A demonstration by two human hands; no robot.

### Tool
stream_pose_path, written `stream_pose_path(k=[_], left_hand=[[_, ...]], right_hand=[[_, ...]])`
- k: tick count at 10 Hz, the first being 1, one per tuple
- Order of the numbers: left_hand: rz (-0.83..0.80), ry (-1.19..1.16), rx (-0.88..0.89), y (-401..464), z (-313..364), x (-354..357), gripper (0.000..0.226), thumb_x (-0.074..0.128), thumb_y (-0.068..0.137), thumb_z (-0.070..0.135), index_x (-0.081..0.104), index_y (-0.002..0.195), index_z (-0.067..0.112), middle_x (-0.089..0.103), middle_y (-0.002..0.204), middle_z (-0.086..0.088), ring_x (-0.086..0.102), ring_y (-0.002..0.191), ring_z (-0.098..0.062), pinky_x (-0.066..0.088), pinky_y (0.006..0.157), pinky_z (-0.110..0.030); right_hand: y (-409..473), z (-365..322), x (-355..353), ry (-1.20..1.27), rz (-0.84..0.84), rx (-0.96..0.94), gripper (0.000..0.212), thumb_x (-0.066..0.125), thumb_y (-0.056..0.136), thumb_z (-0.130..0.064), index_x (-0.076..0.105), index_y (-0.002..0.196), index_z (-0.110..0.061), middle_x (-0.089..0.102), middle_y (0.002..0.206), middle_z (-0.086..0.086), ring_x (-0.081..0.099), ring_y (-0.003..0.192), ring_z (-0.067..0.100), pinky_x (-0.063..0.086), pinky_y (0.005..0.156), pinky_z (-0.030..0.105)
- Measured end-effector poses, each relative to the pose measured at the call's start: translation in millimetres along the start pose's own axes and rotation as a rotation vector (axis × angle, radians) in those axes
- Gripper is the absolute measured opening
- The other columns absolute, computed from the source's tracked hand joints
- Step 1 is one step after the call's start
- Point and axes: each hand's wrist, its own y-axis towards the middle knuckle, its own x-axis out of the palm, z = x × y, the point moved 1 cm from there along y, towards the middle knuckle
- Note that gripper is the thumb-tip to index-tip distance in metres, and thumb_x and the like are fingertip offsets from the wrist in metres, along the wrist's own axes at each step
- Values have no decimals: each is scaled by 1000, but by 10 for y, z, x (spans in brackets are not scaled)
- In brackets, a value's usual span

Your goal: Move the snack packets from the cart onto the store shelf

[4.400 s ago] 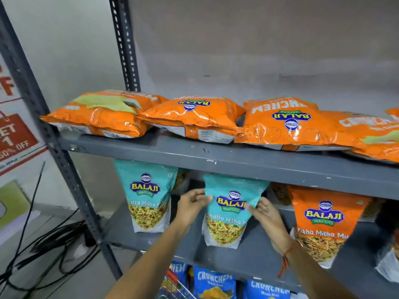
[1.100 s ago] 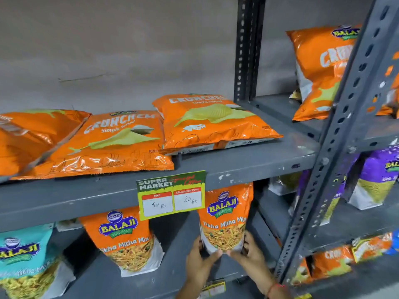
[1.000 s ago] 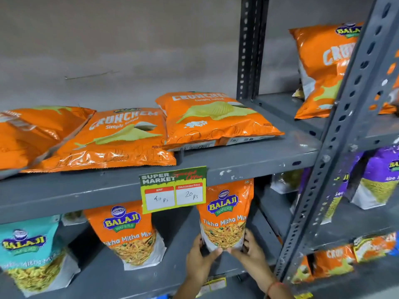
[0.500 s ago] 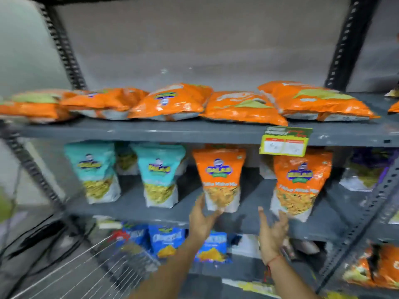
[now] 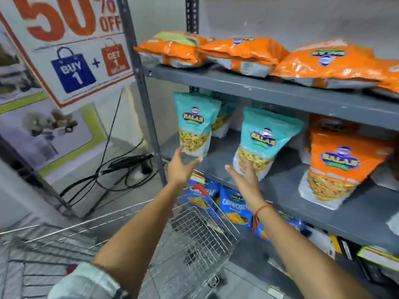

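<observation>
Two teal Balaji packets stand on the grey middle shelf point(image 5: 356, 214): a left teal packet point(image 5: 195, 123) and a second teal packet point(image 5: 264, 138). An orange Balaji packet point(image 5: 341, 167) stands to their right. My left hand point(image 5: 181, 168) is open, its fingertips at the bottom of the left teal packet. My right hand point(image 5: 246, 178) is open in front of the lower edge of the second teal packet. Neither hand grips anything. The wire cart point(image 5: 194, 236) sits below my arms; I see no packets inside it.
Orange chip bags point(image 5: 244, 53) lie flat on the top shelf. Blue Crunchex packets point(image 5: 234, 209) fill the lower shelf behind the cart. A grey upright post point(image 5: 141, 87) stands at the rack's left end, with a 50% off poster point(image 5: 71, 46) and black cables point(image 5: 121, 167) on the floor.
The view has swung left from the rack's right end to its left end. Both hands have let go of the orange packet and now reach, open, toward the teal packets.
</observation>
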Motion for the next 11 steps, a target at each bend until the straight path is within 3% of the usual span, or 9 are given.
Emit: stream_pose_path(k=[1,2,3,4,5,7,8,9,11], left_hand=[[21,-7,-94,310,-369,-97,87,83,66,40,42,140,22,52,142,-8,52,126,-22,50,78,-17],[-18,76,-143,766,-679,-105,88,83,69,32,37,144,19,52,141,-13,56,121,-28,52,91,-35],[-125,20,-206,1215,-904,-45,76,83,70,13,46,136,24,55,131,-9,63,110,-15,58,71,-24],[-224,-15,-190,1562,-1019,44,57,82,69,8,60,109,42,70,103,21,67,93,-1,52,63,-11],[-263,-39,-226,1775,-1090,145,47,83,68,6,57,99,31,73,110,5,67,93,-4,51,66,-7],[-262,-72,-219,1865,-1136,230,79,84,66,5,46,134,10,58,135,-10,56,117,-19,50,87,-10],[-306,-81,-237,1815,-1102,197,83,85,65,12,44,137,17,57,137,-8,54,126,-24,45,108,-44],[-360,-104,-237,1735,-1007,177,82,84,65,19,44,137,25,60,135,-4,54,127,-23,43,109,-51],[-175,182,-20,1239,-685,55,60,70,82,32,43,135,25,62,131,-5,59,118,-24,48,102,-44]], right_hand=[[408,233,362,-72,-111,98,65,72,79,-33,42,135,-20,48,138,9,49,120,20,42,100,35],[875,493,674,-104,-233,205,71,73,79,-30,38,139,-18,45,141,14,47,125,26,42,103,40],[1308,703,951,-126,-293,258,83,76,77,-23,27,144,-17,37,147,16,41,132,29,39,108,47],[1729,846,1166,-81,-263,224,93,78,73,-6,20,147,-15,32,151,16,38,136,27,38,110,43],[2049,943,1294,-19,-289,142,73,79,67,3,43,122,-28,56,128,3,56,117,7,48,90,21],[2160,1094,1415,83,-274,146,55,84,64,-7,54,105,-27,68,114,-1,66,100,8,53,87,27],[2100,1077,1425,73,-247,136,53,86,61,-19,55,102,-32,69,111,-4,66,100,11,52,85,30],[2035,958,1393,28,-258,140,63,88,52,-35,52,102,-43,67,116,-7,65,103,4,50,81,21],[1481,683,1211,-69,-87,138,115,83,57,-47,15,148,-29,25,157,6,29,142,19,31,116,46]])
